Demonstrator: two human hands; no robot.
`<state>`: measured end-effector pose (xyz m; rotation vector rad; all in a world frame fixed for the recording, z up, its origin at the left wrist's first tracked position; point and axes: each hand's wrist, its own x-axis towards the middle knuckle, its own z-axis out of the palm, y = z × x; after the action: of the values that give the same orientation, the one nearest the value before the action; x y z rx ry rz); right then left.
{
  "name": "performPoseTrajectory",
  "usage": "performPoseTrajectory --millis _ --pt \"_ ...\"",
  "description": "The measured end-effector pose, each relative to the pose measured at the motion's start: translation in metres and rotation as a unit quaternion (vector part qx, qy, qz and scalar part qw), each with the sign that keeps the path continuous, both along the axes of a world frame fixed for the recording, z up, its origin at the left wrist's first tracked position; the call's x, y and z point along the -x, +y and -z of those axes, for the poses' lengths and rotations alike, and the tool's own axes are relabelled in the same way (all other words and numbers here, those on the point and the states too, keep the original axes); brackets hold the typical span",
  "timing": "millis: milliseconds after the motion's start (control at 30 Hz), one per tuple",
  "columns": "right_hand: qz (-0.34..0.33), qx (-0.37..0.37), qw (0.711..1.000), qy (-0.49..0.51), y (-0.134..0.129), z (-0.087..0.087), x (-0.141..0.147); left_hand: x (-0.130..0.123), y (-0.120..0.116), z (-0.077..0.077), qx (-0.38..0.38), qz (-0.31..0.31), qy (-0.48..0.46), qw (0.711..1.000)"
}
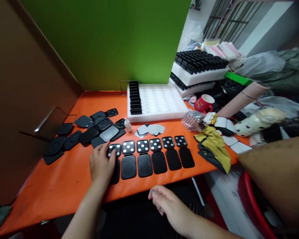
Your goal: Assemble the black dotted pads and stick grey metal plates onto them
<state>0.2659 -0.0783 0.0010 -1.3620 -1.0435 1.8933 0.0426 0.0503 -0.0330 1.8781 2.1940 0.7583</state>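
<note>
My left hand holds the leftmost black hinged case of a row, thumb on its dotted upper half, fingers at its left edge. To its right, several similar cases lie unfolded on the orange table, white or grey dots on their upper halves and plain black lower halves. In front of the table edge hangs my right hand, fingers curled together; whether anything small is between them cannot be made out. Behind the row are silvery square plates and a small white bottle.
Black cases lie piled at the left. A white foam tray holds a column of black pieces at the back, with stacked trays beyond. A red mug, yellow-grey glove and patterned bottle lie right.
</note>
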Motion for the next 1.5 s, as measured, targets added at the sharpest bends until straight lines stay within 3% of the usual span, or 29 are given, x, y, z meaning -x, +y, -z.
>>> performPoseTrajectory --millis 67,133,200,333,567,833,1000,1133,1233,1367,1500 --pt "-0.041 -0.102 0.986 -0.123 -0.009 0.000 -0.012 -0.005 -0.005 0.000 -0.017 0.010 -0.008 1.000" --pt "-0.049 -0.194 0.946 -0.257 -0.018 0.001 -0.026 -0.012 -0.013 0.001 -0.052 0.034 -0.012 0.998" --pt "-0.038 -0.234 0.899 -0.369 -0.027 0.005 -0.043 -0.020 -0.022 0.002 -0.095 0.060 -0.015 0.994" --pt "-0.016 -0.227 0.841 -0.490 -0.048 0.021 -0.082 -0.034 -0.037 0.002 -0.135 0.106 -0.038 0.984" --pt "0.034 -0.200 0.805 -0.557 -0.083 0.054 -0.129 -0.048 -0.052 0.003 -0.163 0.164 -0.072 0.970" --pt "0.106 -0.171 0.841 -0.503 -0.103 0.065 -0.135 -0.048 -0.055 0.012 -0.176 0.196 -0.065 0.963" --pt "0.181 -0.100 0.893 -0.400 -0.113 0.073 -0.131 -0.048 -0.057 0.013 -0.163 0.185 -0.072 0.966" --pt "0.262 -0.032 0.934 -0.240 -0.087 0.079 -0.128 -0.049 -0.058 0.013 -0.164 0.179 -0.078 0.967" --pt "0.260 0.017 0.953 -0.156 -0.053 0.084 -0.125 -0.048 -0.058 0.015 -0.173 0.181 -0.078 0.965" --pt "0.239 0.010 0.958 -0.159 -0.025 0.092 -0.120 -0.047 -0.057 0.018 -0.172 0.182 -0.076 0.965" --pt "0.214 -0.028 0.954 -0.206 -0.022 0.095 -0.122 -0.047 -0.058 0.020 -0.169 0.191 -0.073 0.964"
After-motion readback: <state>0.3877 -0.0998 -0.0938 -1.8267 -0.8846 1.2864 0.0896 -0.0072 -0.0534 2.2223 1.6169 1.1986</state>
